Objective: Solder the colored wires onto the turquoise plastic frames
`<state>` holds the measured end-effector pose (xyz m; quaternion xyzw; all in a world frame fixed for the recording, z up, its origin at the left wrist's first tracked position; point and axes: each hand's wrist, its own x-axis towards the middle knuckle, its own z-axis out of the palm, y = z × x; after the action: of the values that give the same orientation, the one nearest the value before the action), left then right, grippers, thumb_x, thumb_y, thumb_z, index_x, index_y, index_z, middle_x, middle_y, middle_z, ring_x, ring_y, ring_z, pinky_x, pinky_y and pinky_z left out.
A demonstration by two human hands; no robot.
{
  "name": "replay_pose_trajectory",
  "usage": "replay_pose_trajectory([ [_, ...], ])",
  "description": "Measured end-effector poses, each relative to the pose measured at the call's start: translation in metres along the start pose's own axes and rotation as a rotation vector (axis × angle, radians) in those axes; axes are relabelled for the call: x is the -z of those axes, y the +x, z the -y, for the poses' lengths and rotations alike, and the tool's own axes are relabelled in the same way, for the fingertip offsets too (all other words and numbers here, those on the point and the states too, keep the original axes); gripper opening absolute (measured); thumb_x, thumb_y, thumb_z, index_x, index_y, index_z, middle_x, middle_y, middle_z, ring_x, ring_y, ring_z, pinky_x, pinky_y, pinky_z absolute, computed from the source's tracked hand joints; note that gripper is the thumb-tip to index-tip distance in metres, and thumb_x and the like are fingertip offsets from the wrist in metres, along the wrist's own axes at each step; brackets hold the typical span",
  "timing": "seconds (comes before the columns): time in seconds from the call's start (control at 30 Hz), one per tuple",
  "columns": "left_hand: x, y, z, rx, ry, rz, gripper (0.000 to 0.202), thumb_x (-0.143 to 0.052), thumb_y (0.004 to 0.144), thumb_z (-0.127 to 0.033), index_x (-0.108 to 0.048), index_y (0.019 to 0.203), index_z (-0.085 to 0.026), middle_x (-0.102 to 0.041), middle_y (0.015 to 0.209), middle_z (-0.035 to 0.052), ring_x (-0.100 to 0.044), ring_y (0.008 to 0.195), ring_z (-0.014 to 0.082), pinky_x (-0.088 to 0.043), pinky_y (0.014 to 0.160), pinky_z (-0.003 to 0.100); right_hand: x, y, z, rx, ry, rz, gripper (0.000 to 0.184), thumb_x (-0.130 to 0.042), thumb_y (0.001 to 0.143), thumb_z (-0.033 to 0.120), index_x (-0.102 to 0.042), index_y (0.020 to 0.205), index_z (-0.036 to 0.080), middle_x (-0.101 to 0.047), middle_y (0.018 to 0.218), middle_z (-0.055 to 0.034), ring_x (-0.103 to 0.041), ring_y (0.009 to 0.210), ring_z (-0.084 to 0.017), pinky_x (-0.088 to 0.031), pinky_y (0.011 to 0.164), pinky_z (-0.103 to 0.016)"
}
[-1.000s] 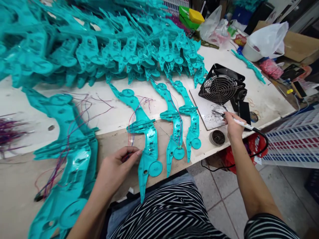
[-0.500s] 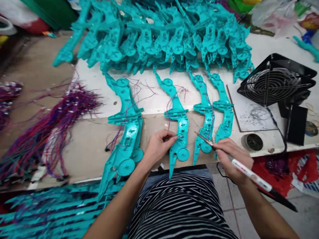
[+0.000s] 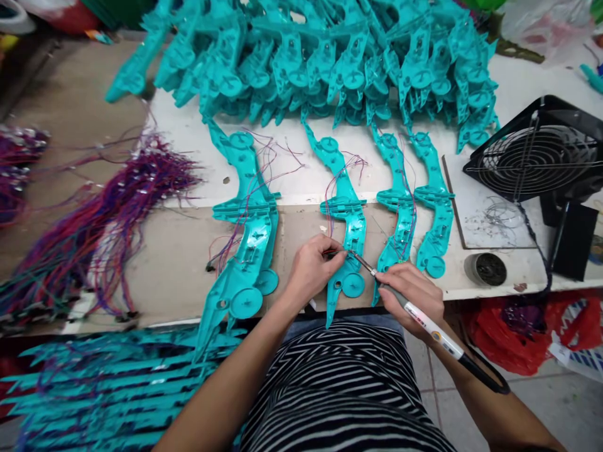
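Observation:
My right hand (image 3: 411, 296) is closed around a soldering iron (image 3: 431, 329) with a grey, white and black handle. The iron's tip meets the middle of a teal plastic bow-shaped shell (image 3: 354, 235). At that same spot my left hand (image 3: 316, 267) pinches a thin wire (image 3: 332, 252), its end against the shell. Purple and red wires (image 3: 351, 164) trail from the shell's upper part. To the right lie two similar shells, one with wires (image 3: 400, 216) along it and a plainer one (image 3: 436, 220). On the left sits a stacked pair of shells (image 3: 249, 245).
A big heap of teal shells (image 3: 325, 69) covers the back of the table. Bundles of purple wire (image 3: 127, 213) lie left. At right are a black fan (image 3: 532, 150), a board with loose solder wire (image 3: 499, 216) and a small round tin (image 3: 487, 270). More shells (image 3: 108, 389) are stacked lower left.
My right hand has moved left, bringing the soldering iron's tip from over the neighbouring shell to the wire end at my left fingers. My left hand keeps its pinch. The view has shifted slightly.

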<state>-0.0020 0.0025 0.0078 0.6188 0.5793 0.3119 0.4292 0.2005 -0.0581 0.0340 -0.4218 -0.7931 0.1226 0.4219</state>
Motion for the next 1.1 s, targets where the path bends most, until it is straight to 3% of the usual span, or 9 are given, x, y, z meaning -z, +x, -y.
replay_pose_trajectory([
  [0.33,0.001,0.000,0.000,-0.002,0.016,0.015,0.006,-0.067,0.076,-0.018,-0.068,0.071,-0.016,-0.063,0.070,0.0004,-0.056,0.067,0.0127,-0.042,0.062,0.025,-0.003,-0.002,-0.005,0.088,-0.023,0.023,0.028,-0.062,0.084,0.008,-0.069,0.109,0.019,-0.069,0.074,-0.0042,-0.064,0.072,-0.017,-0.058,0.065,-0.031],
  [0.63,0.001,0.000,-0.003,0.028,0.011,0.021,0.005,-0.067,0.076,-0.016,-0.068,0.072,-0.015,-0.064,0.071,0.0010,-0.056,0.068,0.0130,-0.043,0.064,0.025,0.006,-0.006,-0.004,0.013,-0.064,-0.001,0.028,-0.063,0.086,0.010,-0.069,0.111,0.021,-0.069,0.078,-0.0043,-0.066,0.077,-0.018,-0.057,0.067,-0.032],
  [0.73,0.002,0.000,-0.003,0.033,0.011,0.024,0.005,-0.067,0.076,-0.016,-0.068,0.071,-0.015,-0.064,0.071,0.0009,-0.056,0.068,0.0130,-0.043,0.064,0.025,0.005,-0.007,-0.008,-0.008,-0.046,-0.010,0.027,-0.062,0.090,0.018,-0.066,0.117,0.020,-0.070,0.079,-0.0049,-0.066,0.079,-0.019,-0.057,0.069,-0.034],
  [0.9,0.002,0.000,-0.004,0.027,0.022,0.023,0.005,-0.067,0.075,-0.016,-0.067,0.070,-0.016,-0.064,0.071,0.0006,-0.057,0.068,0.0131,-0.044,0.065,0.025,-0.005,0.008,-0.016,-0.027,-0.067,-0.068,0.028,-0.063,0.091,0.017,-0.065,0.118,0.024,-0.073,0.082,-0.0028,-0.067,0.082,-0.018,-0.057,0.080,-0.035],
  [1.1,0.001,0.001,-0.001,-0.006,0.022,0.026,0.005,-0.064,0.076,-0.016,-0.066,0.070,-0.017,-0.063,0.071,0.0005,-0.057,0.069,0.0135,-0.043,0.064,0.025,-0.028,0.035,-0.021,-0.078,-0.062,0.040,0.033,-0.061,0.091,0.015,-0.061,0.122,0.025,-0.074,0.102,-0.0049,-0.066,0.099,-0.020,-0.057,0.086,-0.037],
])
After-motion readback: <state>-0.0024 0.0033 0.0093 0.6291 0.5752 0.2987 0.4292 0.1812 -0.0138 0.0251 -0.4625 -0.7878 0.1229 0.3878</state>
